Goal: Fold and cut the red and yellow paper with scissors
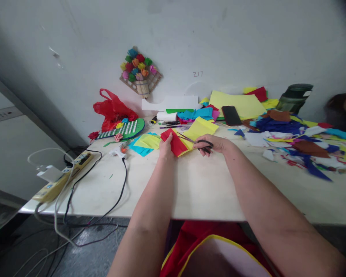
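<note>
My left hand (166, 147) grips a piece of red paper (177, 145) by its left side, and a yellow edge shows beneath it. In my right hand (209, 144) is a pair of black-handled scissors (205, 146), fingers through the loops. Their blades point left and lie at the upper edge of the red paper; whether they are cutting into it cannot be made out. Behind the scissors lies a yellow sheet (203, 127). To the left of my left hand, a yellow piece (147, 141) rests on blue paper (144, 151).
A glue gun (119, 151) and a power strip (63, 177) with trailing cables sit at left. Behind are a red plastic bag (112, 105) and a green craft board (135, 130). A phone (231, 115), a dark bottle (295, 98) and heaped paper scraps (308, 144) occupy the right, near another person.
</note>
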`<state>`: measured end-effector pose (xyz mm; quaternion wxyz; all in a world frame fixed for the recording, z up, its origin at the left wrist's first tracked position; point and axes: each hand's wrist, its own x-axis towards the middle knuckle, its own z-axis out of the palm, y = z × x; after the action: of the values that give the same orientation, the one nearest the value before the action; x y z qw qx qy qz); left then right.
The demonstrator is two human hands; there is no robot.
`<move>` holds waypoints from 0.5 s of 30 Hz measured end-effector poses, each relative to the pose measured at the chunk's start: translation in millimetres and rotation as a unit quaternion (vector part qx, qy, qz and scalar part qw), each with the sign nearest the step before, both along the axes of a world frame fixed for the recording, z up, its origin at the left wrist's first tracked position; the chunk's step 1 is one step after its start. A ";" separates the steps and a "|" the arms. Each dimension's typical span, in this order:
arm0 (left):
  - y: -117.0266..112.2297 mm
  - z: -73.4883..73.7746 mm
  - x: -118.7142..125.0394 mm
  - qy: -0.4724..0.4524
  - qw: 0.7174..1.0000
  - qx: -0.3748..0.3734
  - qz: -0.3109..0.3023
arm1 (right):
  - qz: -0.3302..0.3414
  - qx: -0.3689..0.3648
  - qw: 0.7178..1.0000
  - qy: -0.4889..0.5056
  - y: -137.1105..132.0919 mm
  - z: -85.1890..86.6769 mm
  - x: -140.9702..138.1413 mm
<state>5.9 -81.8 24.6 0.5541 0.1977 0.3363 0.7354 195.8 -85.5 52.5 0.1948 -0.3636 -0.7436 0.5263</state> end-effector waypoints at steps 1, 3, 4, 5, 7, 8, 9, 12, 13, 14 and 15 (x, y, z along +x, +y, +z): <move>-0.3 0.2 0.1 0.001 1.000 0.000 0.000 | -0.001 -0.001 1.000 0.000 0.2 -0.2 0.1; -0.4 0.2 0.1 0.002 1.000 0.003 -0.003 | -0.001 -0.002 1.000 0.000 0.5 -0.3 0.3; -0.1 -0.1 0.0 0.002 1.000 0.005 -0.003 | -0.001 -0.001 1.000 0.000 0.5 -0.3 0.4; 0.2 -0.5 -0.1 0.002 1.000 0.007 -0.005 | 0.000 0.000 1.000 0.000 0.5 -0.2 0.4; 1.1 -1.4 -0.5 0.002 1.000 0.011 -0.010 | 0.000 0.002 1.000 -0.003 0.5 0.1 0.2; 1.5 -1.9 -0.7 0.002 1.000 0.011 -0.013 | 0.000 0.001 1.000 -0.004 0.5 0.3 0.1; 1.9 -2.3 -0.9 0.003 1.000 0.010 -0.015 | 0.000 -0.001 1.000 -0.005 0.5 0.5 -0.1; 2.2 -2.8 -1.1 0.004 1.000 0.012 -0.019 | -0.005 -0.003 1.000 -0.008 0.6 1.0 -0.2; 2.0 -2.7 -1.0 0.004 1.000 0.014 -0.019 | -0.006 -0.001 1.000 -0.011 0.7 1.1 -0.2; 1.8 -2.5 -0.9 0.004 1.000 0.015 -0.017 | -0.007 0.000 1.000 -0.013 0.6 1.3 -0.1; 1.5 -2.3 -0.9 0.005 1.000 0.017 -0.017 | -0.008 0.000 1.000 -0.016 0.6 1.4 0.0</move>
<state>5.1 -80.2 22.4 0.5612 0.2160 0.3229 0.7309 195.8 -85.0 53.9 0.1877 -0.3780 -0.7436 0.5186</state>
